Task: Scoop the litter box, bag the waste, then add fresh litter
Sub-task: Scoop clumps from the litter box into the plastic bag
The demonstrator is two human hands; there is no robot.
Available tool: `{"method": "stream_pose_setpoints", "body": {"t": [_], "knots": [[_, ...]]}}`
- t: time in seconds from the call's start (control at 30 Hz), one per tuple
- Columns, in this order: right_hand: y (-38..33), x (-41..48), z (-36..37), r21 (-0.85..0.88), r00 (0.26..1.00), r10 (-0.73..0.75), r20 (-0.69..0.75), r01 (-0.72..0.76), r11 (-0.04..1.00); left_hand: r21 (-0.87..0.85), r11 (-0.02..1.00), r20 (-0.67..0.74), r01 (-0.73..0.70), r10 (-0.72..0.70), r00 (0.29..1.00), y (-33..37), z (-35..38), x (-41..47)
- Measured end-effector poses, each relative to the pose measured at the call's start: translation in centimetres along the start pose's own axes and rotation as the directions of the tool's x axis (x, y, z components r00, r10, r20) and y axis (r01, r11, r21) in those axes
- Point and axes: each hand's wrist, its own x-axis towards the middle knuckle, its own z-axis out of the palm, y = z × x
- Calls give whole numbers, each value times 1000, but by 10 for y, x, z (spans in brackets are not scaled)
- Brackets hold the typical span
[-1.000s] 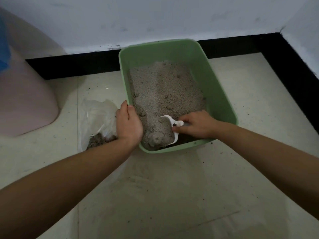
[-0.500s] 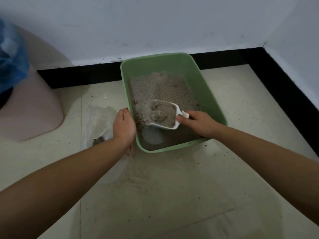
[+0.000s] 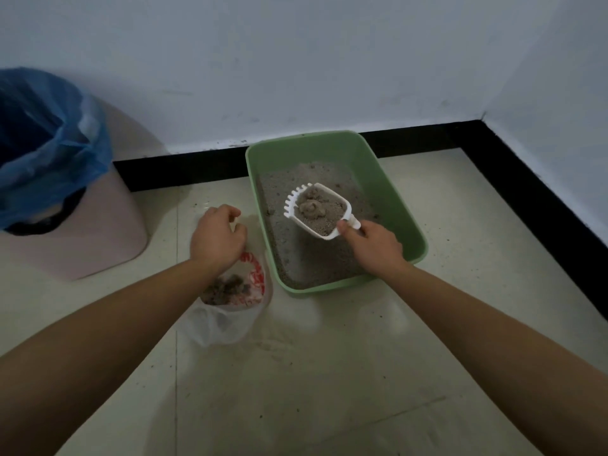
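Observation:
A green litter box [image 3: 406, 215] with grey litter [image 3: 306, 258] stands on the floor against the wall. My right hand [image 3: 375, 246] grips the handle of a white slotted scoop [image 3: 332, 230], held level above the litter. A clump of waste [image 3: 311, 205] and loose litter lie in the scoop. Left of the box is a clear plastic bag [image 3: 223, 319] with red print, holding dark waste [image 3: 227, 286]. My left hand [image 3: 217, 238] is over the bag's mouth with fingers curled, holding its rim.
A pink trash bin [image 3: 98, 232] with a blue liner [image 3: 52, 149] stands at the left by the wall. A black baseboard [image 3: 533, 199] runs along the corner behind and right of the box. Litter grains speckle the pale floor [image 3: 296, 390].
My right hand lifted the loaded scoop out of the litter and higher over the box. My left hand left the box's edge and took up the bag, whose mouth now shows.

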Motion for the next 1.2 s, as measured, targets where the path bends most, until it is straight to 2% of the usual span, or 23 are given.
{"method": "stream_pose_setpoints", "body": {"t": [0.1, 0.23, 0.3, 0.4, 0.67, 0.93, 1.2], "knots": [[-1, -4, 0, -11, 1000, 8, -30, -8, 1000, 210, 978, -81, 20, -3, 997, -12, -10, 4], [-1, -8, -4, -42, 998, 6, -67, -9, 999, 322, 924, 30, 204, -225, 974, -25, -20, 4], [-2, -10, -7, -44, 997, -1, -80, -3, 999, 294, 921, 108, 255, -297, 949, -28, -23, 3], [-4, -12, -8, -96, 996, -26, -81, 18, 995, 208, 950, 149, 232, -265, 953, -32, -26, 2], [-12, -13, -12, -93, 996, -28, -89, 20, 996, 74, 985, -45, 155, -152, 987, -19, -31, 2], [-19, -17, -11, -69, 997, -55, -46, 52, 996, 41, 980, -96, 195, -191, 977, -21, -28, 3], [-19, -15, -8, -38, 997, -62, -46, 60, 997, 3, 986, -160, 165, -163, 974, -21, -27, 4]]}}
